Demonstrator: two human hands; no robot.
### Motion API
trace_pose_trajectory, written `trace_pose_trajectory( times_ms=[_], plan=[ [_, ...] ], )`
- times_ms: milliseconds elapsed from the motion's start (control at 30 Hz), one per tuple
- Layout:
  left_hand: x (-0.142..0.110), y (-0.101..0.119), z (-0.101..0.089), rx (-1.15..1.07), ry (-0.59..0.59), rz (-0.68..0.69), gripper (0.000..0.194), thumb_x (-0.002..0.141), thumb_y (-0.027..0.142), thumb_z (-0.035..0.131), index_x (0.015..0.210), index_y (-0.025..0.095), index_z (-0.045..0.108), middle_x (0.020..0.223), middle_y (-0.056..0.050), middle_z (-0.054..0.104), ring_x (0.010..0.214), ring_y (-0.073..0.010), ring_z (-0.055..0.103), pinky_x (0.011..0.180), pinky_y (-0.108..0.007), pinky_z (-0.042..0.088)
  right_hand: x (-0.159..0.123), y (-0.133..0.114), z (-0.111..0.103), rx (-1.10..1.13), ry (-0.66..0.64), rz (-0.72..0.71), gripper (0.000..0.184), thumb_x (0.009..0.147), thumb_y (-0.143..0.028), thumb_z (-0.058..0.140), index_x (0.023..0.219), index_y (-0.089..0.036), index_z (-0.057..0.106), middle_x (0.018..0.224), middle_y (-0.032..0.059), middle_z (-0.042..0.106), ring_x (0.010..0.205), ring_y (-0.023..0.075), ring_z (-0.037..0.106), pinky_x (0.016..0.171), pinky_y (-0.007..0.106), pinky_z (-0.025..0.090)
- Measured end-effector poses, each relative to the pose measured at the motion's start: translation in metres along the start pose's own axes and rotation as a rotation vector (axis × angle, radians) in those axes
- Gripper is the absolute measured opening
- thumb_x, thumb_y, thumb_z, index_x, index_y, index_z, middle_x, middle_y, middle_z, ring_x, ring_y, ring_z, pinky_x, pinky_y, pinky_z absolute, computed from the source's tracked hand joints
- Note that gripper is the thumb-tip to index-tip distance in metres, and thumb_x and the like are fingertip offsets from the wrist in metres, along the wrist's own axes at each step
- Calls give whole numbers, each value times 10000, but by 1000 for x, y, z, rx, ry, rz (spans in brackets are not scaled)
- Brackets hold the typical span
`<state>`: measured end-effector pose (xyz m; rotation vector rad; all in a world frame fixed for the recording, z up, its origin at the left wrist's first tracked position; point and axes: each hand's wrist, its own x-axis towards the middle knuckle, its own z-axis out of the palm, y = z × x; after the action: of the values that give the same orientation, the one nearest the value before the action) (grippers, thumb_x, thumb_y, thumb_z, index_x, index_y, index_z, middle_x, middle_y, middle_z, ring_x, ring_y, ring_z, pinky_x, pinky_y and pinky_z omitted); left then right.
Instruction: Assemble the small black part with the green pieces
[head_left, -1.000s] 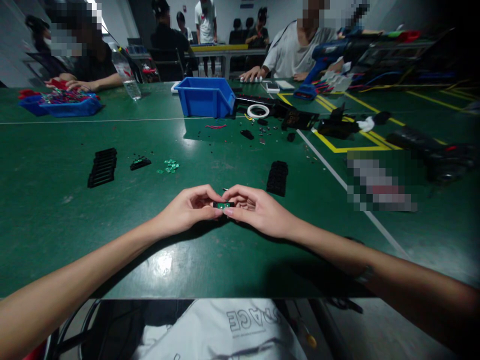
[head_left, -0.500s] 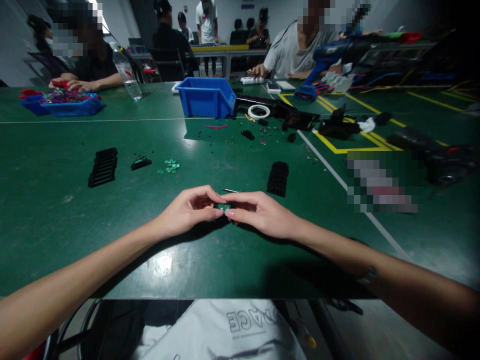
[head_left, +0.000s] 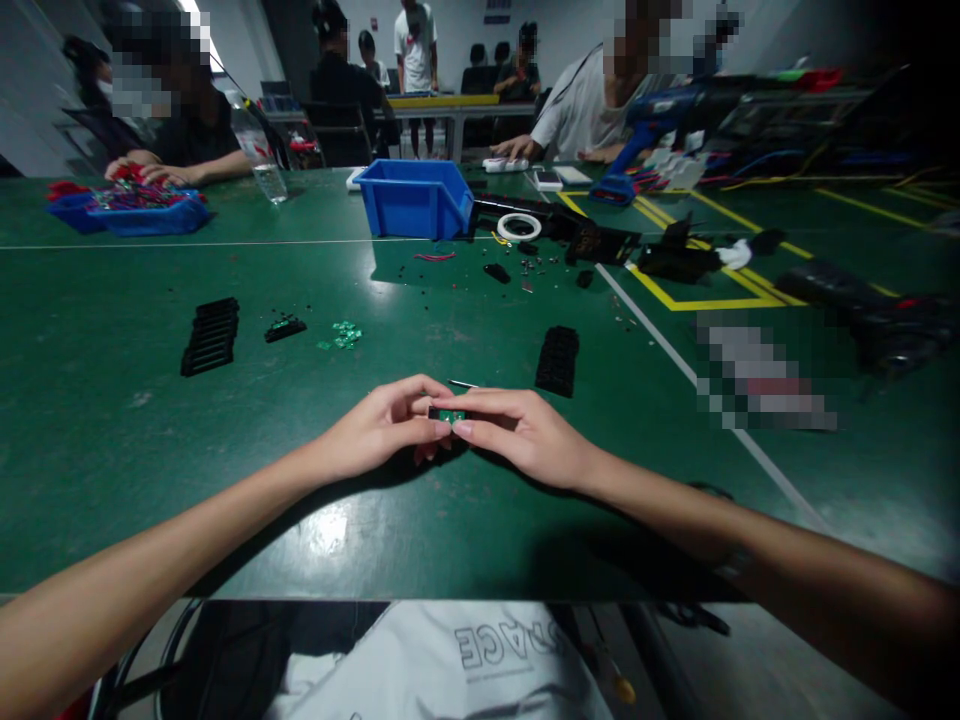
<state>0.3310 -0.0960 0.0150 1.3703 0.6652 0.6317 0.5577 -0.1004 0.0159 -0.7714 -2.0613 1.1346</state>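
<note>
My left hand (head_left: pixel 379 432) and my right hand (head_left: pixel 517 432) meet at the middle of the green table (head_left: pixel 112 450), fingers pinched together. Between their fingertips sits a small black part with a green circuit board (head_left: pixel 447 413) in it, held by both hands just above the table. A thin metal pin (head_left: pixel 463 383) lies just beyond my fingers. A black stack of parts (head_left: pixel 557 359) rests to the right of the hands.
Another black stack of parts (head_left: pixel 211 336), a small black piece (head_left: pixel 284 328) and loose green boards (head_left: pixel 343 334) lie at the left. A blue bin (head_left: pixel 415 197), tape roll (head_left: pixel 518 225) and black tools sit farther back. Several people work at the far side.
Both hands have stayed together on the small part, shifting only slightly; the fingers adjust their pinch on it.
</note>
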Motion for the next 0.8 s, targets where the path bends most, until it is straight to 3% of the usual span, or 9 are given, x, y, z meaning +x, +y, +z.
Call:
trace_pose_trajectory(
  times_ms=[333,500,800],
  plan=[
    [-1,-3,0,24,14,23,220,923,299,685,1027,147,565,883,-46,697,703,-109,619,636,-228,504,1,1,-1,-16,-12,11,364,978,-281,612,1335,-281,682,1067,2,787,1025,194,686,1187,470,316],
    [0,-3,1,6,27,29,215,910,293,699,1012,152,573,874,-34,685,713,-116,625,651,-236,518,1,0,0,-2,-3,13,345,977,-283,612,1310,-293,700,1092,-2,787,1051,201,683,1194,473,299],
    [0,-1,2,34,53,36,207,907,295,696,990,151,572,862,-38,690,718,-130,641,661,-253,529,0,0,1,6,18,17,336,979,-259,601,1294,-260,716,1045,36,766,1019,203,654,1116,442,371]
  ],
)
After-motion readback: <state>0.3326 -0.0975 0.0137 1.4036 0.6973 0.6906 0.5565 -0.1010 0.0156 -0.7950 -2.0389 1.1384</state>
